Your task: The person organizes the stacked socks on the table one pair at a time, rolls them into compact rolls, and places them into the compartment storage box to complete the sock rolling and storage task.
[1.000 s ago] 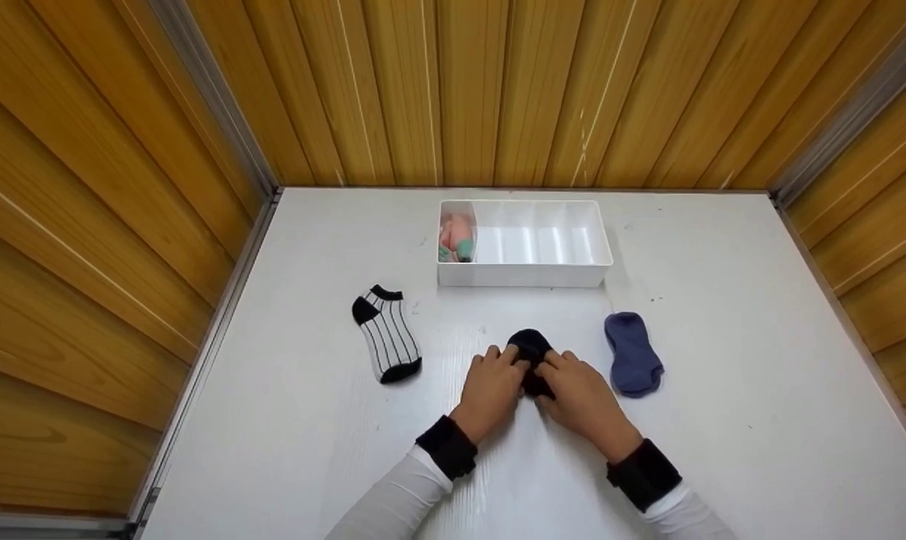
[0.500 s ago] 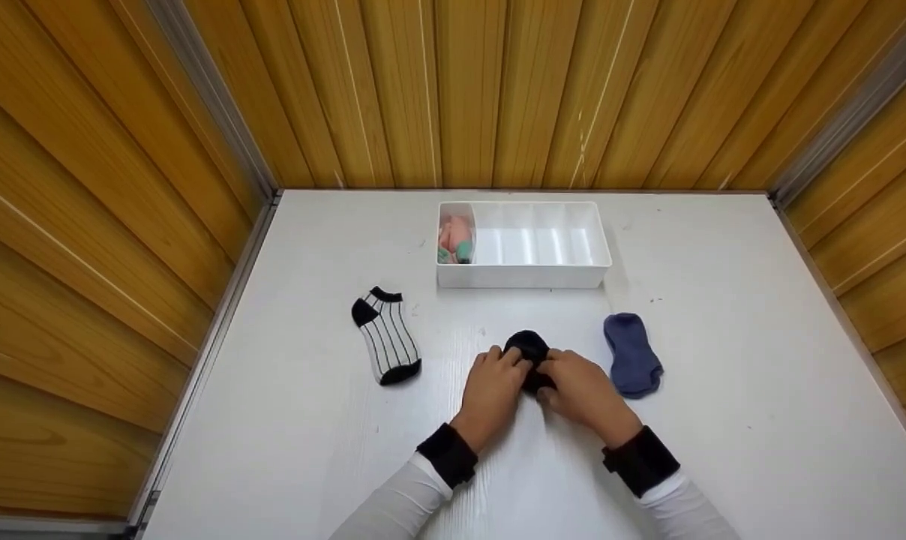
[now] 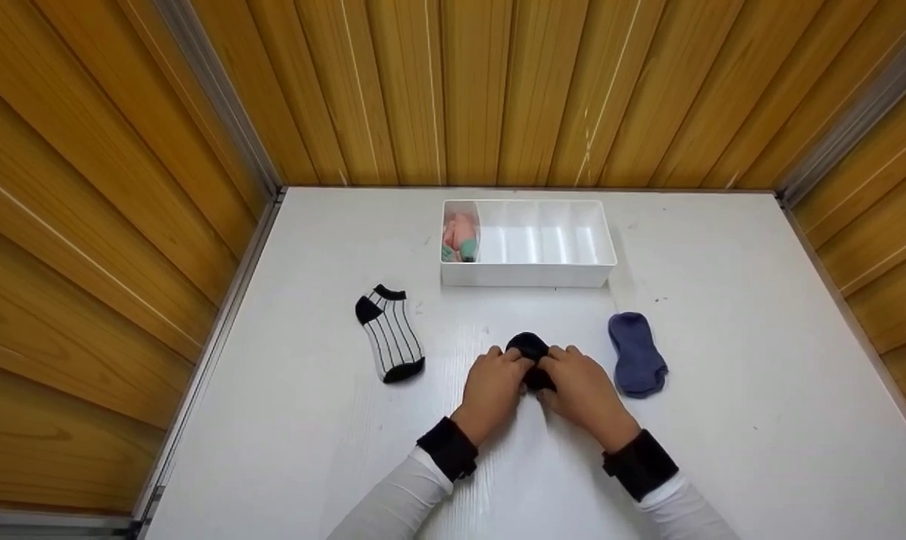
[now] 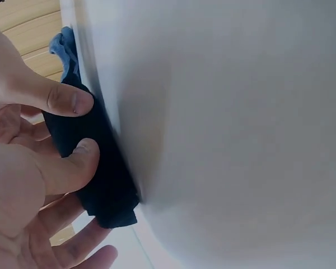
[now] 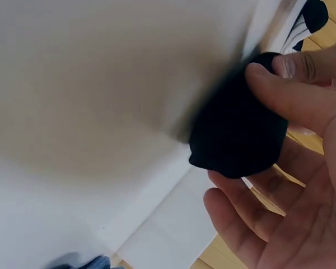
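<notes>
A folded black sock (image 3: 529, 346) lies near the middle of the white table, with both hands at it. My left hand (image 3: 494, 390) pinches its left side, thumb on the near face and fingers behind, as the left wrist view shows. On the right, my right hand (image 3: 582, 394) holds the same sock (image 5: 238, 126) between thumb and fingers. Part of the sock is hidden beneath the fingers in the head view. A white sock with black stripes, heel and toe (image 3: 393, 337) lies flat to the left. To the right rests a folded blue sock (image 3: 636, 356).
Behind the hands stands a white divided box (image 3: 528, 276). Its leftmost compartment holds pink and green socks (image 3: 462, 234). Wood-patterned panels (image 3: 475, 90) rise along the table's back and sides.
Both hands stay at the black sock, with small shifts of the fingers. The sock looks slightly more compact. The other socks and the box stay in place; the head view shifts slightly.
</notes>
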The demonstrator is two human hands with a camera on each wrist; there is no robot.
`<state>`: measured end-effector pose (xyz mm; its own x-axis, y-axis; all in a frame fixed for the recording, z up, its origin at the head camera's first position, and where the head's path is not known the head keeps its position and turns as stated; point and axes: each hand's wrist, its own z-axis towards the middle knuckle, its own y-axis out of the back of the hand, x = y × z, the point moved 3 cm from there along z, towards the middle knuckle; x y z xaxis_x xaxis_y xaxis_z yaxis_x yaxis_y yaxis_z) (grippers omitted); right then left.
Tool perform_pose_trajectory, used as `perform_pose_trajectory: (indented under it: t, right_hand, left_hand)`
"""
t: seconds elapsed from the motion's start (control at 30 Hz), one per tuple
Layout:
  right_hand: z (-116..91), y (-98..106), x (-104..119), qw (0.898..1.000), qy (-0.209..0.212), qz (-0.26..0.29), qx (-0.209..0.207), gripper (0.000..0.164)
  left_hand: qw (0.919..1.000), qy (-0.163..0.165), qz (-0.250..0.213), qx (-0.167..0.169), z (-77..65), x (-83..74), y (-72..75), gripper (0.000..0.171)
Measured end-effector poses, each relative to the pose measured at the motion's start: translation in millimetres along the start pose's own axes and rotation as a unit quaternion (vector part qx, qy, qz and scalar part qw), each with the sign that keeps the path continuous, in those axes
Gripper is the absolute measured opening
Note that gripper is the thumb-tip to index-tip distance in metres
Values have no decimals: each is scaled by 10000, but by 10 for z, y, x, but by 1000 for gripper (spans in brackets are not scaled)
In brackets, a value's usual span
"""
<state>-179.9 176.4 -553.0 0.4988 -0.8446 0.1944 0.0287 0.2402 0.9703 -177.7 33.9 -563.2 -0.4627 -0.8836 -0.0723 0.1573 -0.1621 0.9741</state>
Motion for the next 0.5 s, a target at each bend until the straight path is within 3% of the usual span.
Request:
perform_pose_trajectory:
  t: [0.5]
  right_hand:
    - [5,36,-12,9978,-192,423,481,15]
  left_hand:
    - [9985,80,-489,230,-43,-35,18,37]
